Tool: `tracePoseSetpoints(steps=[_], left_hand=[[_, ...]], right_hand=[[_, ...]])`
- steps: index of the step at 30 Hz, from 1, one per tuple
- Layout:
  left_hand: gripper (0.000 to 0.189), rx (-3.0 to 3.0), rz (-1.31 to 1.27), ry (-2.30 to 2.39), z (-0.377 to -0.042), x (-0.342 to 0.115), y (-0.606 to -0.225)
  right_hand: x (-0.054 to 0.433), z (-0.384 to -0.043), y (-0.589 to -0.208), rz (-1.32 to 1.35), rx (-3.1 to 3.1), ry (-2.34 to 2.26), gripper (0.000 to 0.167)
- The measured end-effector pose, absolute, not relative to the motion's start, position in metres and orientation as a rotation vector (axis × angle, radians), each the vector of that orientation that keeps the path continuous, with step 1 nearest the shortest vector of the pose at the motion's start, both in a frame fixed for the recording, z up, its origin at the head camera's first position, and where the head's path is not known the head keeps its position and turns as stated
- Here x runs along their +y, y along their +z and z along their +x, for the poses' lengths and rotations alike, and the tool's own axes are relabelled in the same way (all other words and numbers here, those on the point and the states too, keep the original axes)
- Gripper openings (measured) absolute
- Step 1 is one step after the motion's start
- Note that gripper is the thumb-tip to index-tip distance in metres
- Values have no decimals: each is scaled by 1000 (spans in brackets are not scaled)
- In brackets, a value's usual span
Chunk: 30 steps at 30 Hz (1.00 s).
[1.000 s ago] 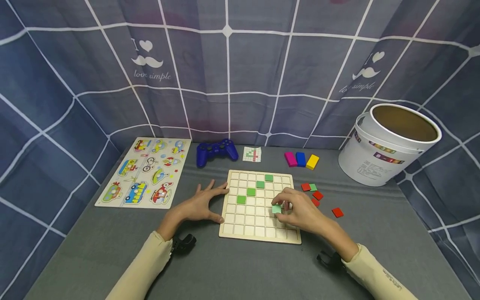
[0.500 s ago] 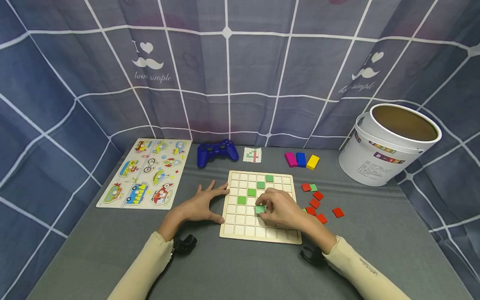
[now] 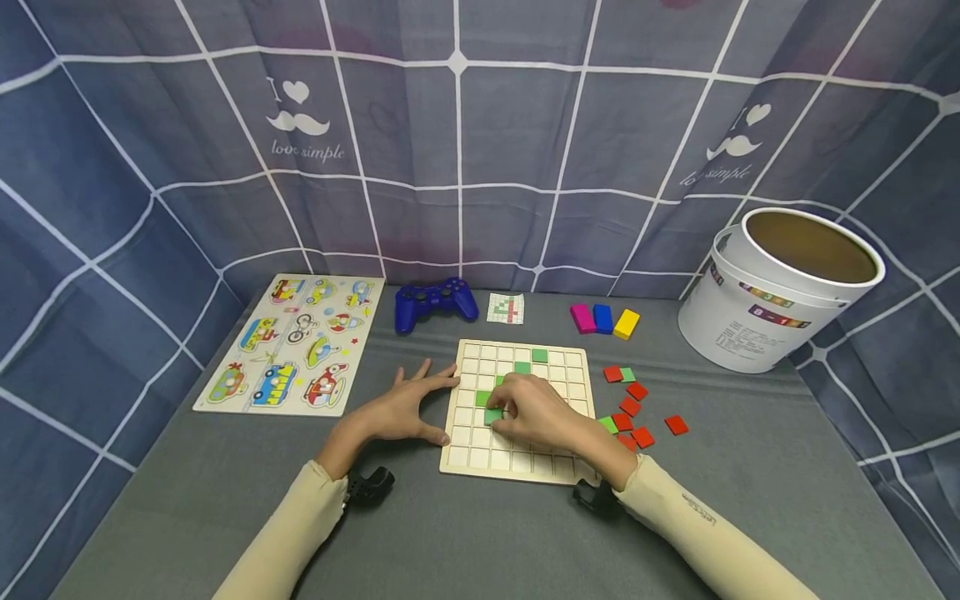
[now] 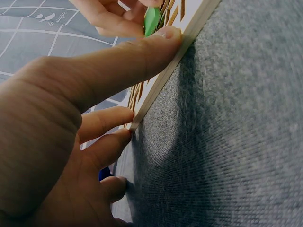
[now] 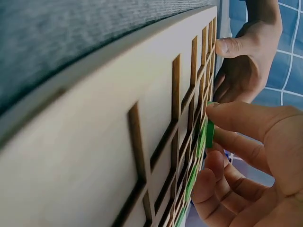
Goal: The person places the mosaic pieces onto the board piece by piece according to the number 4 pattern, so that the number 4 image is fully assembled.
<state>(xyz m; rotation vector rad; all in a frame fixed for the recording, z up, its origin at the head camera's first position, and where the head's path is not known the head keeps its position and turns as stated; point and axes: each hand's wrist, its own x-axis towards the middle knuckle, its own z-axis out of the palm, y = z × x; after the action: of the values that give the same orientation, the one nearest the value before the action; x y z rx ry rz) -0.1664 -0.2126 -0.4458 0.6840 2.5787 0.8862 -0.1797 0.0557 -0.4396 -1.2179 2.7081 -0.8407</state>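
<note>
A square wooden grid board [image 3: 461, 457] lies flat on the table, with several green tiles [image 3: 539, 356] set in its cells along a diagonal. My right hand [image 3: 536, 408] pinches another green tile [image 3: 492, 416] between thumb and fingertips, over the left part of the board. The right wrist view shows this held tile [image 5: 210, 131] tilted against the grid; whether it sits in a cell cannot be told. Spread out at the board's left edge, my left hand [image 3: 401, 410] touches it with thumb and index finger. In the left wrist view its thumb [image 4: 142, 54] rests on the rim.
Loose red tiles [image 3: 677, 425] and green tiles [image 3: 627, 375] lie right of the board. Behind it are a grid-pattern card [image 3: 506, 308], a blue game controller [image 3: 435, 305] and coloured blocks [image 3: 602, 319]. A picture puzzle board [image 3: 288, 346] lies left, a white bucket [image 3: 757, 325] right.
My right hand has carried the green tile leftward across the board, from its right side to near the lowest set green tile. More loose tiles show behind it. My left hand has stayed still.
</note>
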Motion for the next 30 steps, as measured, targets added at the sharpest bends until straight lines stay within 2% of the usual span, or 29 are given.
tracePoseSetpoints(steps=[20, 30], left_hand=[[95, 2583, 703, 870, -168, -211, -444], [94, 2581, 701, 882, -166, -212, -445]], right_hand=[[39, -183, -440, -1231, 2694, -787, 17], [53, -180, -440, -1234, 2706, -827, 19]])
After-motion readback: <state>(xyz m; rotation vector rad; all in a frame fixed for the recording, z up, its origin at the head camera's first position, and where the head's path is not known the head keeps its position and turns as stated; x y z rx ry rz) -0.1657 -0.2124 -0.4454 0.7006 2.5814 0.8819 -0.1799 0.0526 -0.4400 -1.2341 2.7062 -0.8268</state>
